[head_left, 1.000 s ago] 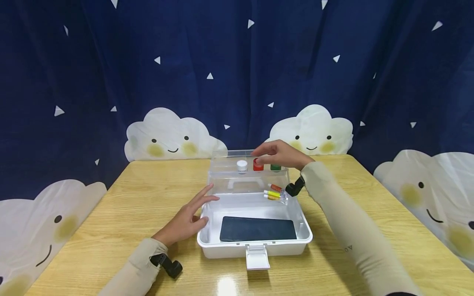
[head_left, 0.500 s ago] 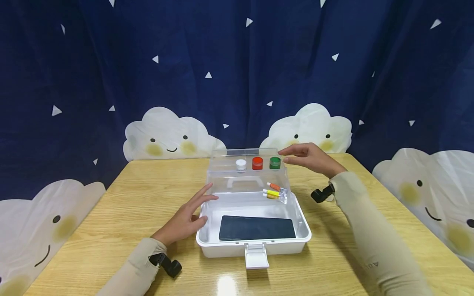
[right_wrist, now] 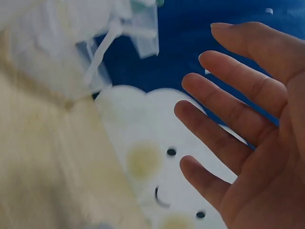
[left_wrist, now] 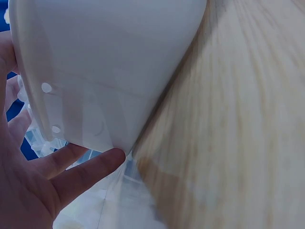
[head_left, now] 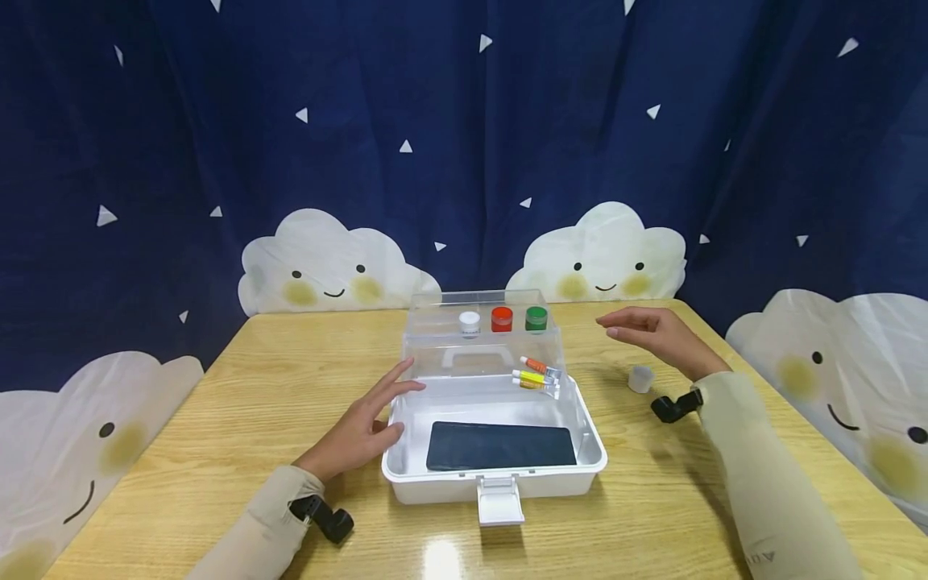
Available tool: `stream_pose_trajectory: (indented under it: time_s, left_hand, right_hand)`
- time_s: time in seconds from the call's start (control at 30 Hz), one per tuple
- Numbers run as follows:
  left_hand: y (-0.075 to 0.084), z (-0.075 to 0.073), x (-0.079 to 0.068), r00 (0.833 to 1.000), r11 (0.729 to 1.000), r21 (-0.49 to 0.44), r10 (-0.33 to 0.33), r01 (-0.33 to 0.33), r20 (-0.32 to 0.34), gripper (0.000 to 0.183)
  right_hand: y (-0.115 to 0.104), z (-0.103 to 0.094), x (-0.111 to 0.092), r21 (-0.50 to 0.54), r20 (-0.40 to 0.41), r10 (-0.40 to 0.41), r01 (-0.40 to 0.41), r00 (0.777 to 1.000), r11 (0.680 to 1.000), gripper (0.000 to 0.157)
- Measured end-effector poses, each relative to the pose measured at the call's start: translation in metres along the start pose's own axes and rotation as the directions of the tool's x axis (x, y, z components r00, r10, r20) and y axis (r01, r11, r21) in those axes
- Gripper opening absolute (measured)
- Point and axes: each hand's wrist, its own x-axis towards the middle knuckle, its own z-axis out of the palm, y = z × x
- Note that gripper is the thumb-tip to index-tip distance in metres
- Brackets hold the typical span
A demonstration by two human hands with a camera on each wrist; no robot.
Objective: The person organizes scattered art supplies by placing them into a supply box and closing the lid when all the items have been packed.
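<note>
A white box point(head_left: 500, 486) with its clear lid point(head_left: 435, 354) raised stands on the table. My left hand point(head_left: 357, 439) rests at the box's left side; in the left wrist view its fingers touch the white wall point(left_wrist: 105, 71). My right hand point(head_left: 660, 334) is in the air right of the box, fingers fairly straight, holding nothing. Below it on the table sits a small whitish cup-like piece point(head_left: 641, 379). In the lid stand a white jar point(head_left: 470, 323), a red jar point(head_left: 502, 320) and a green jar point(head_left: 536, 319).
Orange point(head_left: 535, 365) and yellow point(head_left: 532, 377) paint tubes, with another beside them, lie at the box's back right. A dark flat slab point(head_left: 500, 447) lies on its floor. The latch point(head_left: 500, 503) hangs down in front. A navy curtain point(head_left: 464, 145) backs the table.
My right hand has moved from the red jar past the green jar to the right, away from the lid, uncovering the small whitish piece. My left hand stays at the box.
</note>
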Motion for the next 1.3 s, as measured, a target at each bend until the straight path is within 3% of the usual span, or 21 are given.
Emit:
stream_pose_trajectory:
  time_s: [0.57,0.83,0.93,1.13,1.3]
  left_hand:
    - [-0.001,0.000,-0.002,1.000,1.000,-0.017,0.005,-0.005,-0.015,0.055]
    - [-0.036,0.007,0.000,0.999,0.999,0.013,-0.039,0.039,-0.020,0.061]
    - [-0.038,0.007,0.001,0.999,0.999,0.011,-0.035,0.035,-0.017,0.061]
    - [-0.030,0.007,0.001,1.000,1.000,0.017,-0.012,0.012,-0.017,0.059]
    - [-0.007,0.002,0.000,1.000,1.000,-0.011,0.011,-0.011,-0.009,0.056]
  right_hand:
    - [0.084,-0.013,-0.017,0.022,0.095,0.034,-0.036,0.995,0.999,0.044]
    - [0.099,-0.011,-0.022,0.096,0.139,0.074,-0.087,0.987,0.992,0.045]
    - [0.102,-0.009,-0.025,0.088,0.143,0.117,-0.131,0.983,0.987,0.047]
    - [0.110,-0.006,-0.028,0.201,0.216,0.202,-0.246,0.955,0.948,0.056]
    - [0.114,-0.008,-0.027,0.153,0.208,0.144,-0.178,0.967,0.972,0.054]
